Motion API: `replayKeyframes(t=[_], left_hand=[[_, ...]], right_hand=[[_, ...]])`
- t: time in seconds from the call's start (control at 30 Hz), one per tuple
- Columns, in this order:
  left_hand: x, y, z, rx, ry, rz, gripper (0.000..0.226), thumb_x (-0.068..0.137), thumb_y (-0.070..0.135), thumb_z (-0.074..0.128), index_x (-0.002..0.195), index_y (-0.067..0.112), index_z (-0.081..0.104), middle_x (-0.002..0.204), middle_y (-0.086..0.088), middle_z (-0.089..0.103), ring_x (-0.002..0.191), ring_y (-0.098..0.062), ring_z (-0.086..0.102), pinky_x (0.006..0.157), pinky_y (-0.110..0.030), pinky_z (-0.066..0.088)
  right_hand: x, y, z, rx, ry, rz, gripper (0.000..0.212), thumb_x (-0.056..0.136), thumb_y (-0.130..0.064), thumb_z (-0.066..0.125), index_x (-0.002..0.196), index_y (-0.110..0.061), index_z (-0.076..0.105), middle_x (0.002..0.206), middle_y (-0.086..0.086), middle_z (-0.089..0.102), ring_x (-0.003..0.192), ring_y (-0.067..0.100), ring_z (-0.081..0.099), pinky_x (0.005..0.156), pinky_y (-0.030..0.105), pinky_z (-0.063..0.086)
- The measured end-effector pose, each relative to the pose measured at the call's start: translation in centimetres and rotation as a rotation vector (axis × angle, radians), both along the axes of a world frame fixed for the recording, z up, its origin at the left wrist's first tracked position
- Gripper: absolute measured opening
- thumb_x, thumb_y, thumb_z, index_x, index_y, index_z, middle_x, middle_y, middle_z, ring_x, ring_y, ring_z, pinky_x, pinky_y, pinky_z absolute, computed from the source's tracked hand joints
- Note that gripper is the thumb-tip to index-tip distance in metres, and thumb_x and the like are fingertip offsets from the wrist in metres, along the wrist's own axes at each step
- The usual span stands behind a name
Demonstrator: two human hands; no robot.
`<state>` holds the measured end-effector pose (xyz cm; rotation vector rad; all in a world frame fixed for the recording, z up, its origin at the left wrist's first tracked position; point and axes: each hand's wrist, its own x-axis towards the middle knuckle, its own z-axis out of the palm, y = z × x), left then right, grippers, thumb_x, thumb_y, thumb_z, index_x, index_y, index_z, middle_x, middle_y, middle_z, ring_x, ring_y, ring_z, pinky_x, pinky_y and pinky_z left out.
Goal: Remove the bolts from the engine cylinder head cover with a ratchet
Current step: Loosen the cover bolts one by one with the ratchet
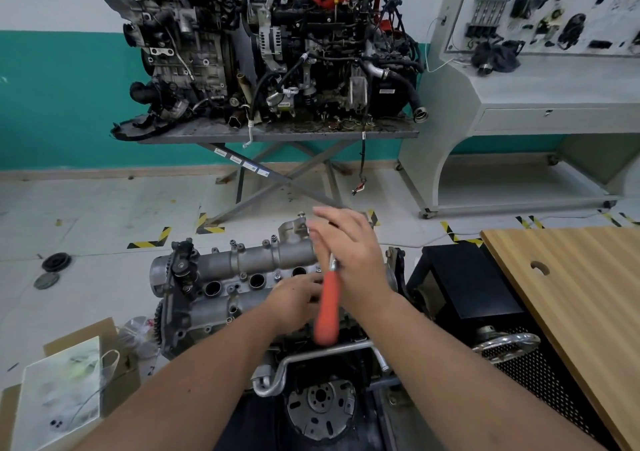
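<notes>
Head view: ratchet (328,307) stands over cylinder head cover (242,277), right side. Right hand (349,253) grip on its upper shaft; left hand (294,300) grip state: cannot tell, fingers hidden at the cover. Steel tool, stiff; orange handle is the place to hold. Wooden bench (571,294) close right.

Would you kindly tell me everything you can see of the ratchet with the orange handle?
The ratchet has a smooth orange handle, seemingly plastic or rubber, and a short silvery metal shank at its far end. It stands tilted over the cylinder head cover, handle end nearest the camera and free. The right hand covers its upper end, so the head is hidden. The left hand sits beside the handle on the cover; contact with it is unclear. The image is blurred.
</notes>
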<state>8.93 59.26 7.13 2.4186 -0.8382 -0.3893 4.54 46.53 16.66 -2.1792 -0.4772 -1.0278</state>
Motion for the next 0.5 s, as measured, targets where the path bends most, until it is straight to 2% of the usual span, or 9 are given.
replayKeyframes(t=[0.03,0.1,0.23,0.3,0.4,0.5], left_hand=[[0.1,0.0,-0.1,0.015,-0.006,-0.011,0.03,0.095,0.027,0.066,0.123,0.014,0.067,0.129,-0.001,0.064,0.118,-0.02,0.059,0.103,-0.037,0.045],[0.4,0.1,-0.2,0.032,0.02,-0.008,0.035,0.095,0.037,0.065,0.125,0.018,0.065,0.124,0.001,0.066,0.117,-0.018,0.059,0.102,-0.037,0.045],[0.3,0.1,-0.2,-0.005,0.038,-0.033,0.03,0.096,0.032,0.065,0.121,0.017,0.07,0.139,0.002,0.056,0.13,-0.017,0.049,0.112,-0.035,0.037],[0.0,0.0,-0.2,-0.055,0.065,-0.046,0.025,0.096,0.026,0.065,0.114,0.011,0.072,0.135,0.002,0.056,0.126,-0.017,0.05,0.11,-0.035,0.038],[0.2,0.1,-0.2,-0.007,0.027,-0.025,0.027,0.095,0.034,0.066,0.115,0.017,0.072,0.128,0.006,0.062,0.12,-0.015,0.055,0.105,-0.037,0.043],[0.4,0.4,-0.2,-0.01,0.016,-0.038,0.024,0.094,0.035,0.066,0.107,0.016,0.072,0.124,-0.001,0.064,0.113,-0.02,0.059,0.098,-0.04,0.047]], right_hand=[[0.3,-0.2,0.0,-0.141,-0.072,-0.028,0.014,0.094,-0.011,0.064,0.1,-0.006,0.076,0.113,0.005,0.072,0.105,0.029,0.064,0.087,0.041,0.051],[0.8,-0.5,0.5,-0.272,-0.049,-0.053,0.008,0.09,-0.008,0.068,0.093,-0.007,0.075,0.103,0.004,0.073,0.097,0.03,0.066,0.077,0.045,0.051],[0.5,-1.5,1.5,-0.411,0.104,-0.067,0.01,0.081,-0.003,0.07,0.09,-0.005,0.071,0.092,0.008,0.067,0.079,0.033,0.061,0.066,0.045,0.049],[-0.1,-1.8,2.1,-0.449,0.186,-0.011,0.019,0.085,-0.009,0.059,0.099,-0.003,0.069,0.097,0.011,0.064,0.08,0.034,0.058,0.069,0.046,0.049],[-1.0,-2.5,3.4,-0.512,0.328,0.133,0.047,0.088,-0.025,0.039,0.119,0.0,0.063,0.114,0.014,0.059,0.095,0.035,0.055,0.08,0.046,0.046],[-1.2,-3.3,4.2,-0.586,0.394,0.21,0.053,0.091,-0.029,0.038,0.135,-0.003,0.053,0.128,0.012,0.053,0.107,0.033,0.052,0.088,0.047,0.044]])
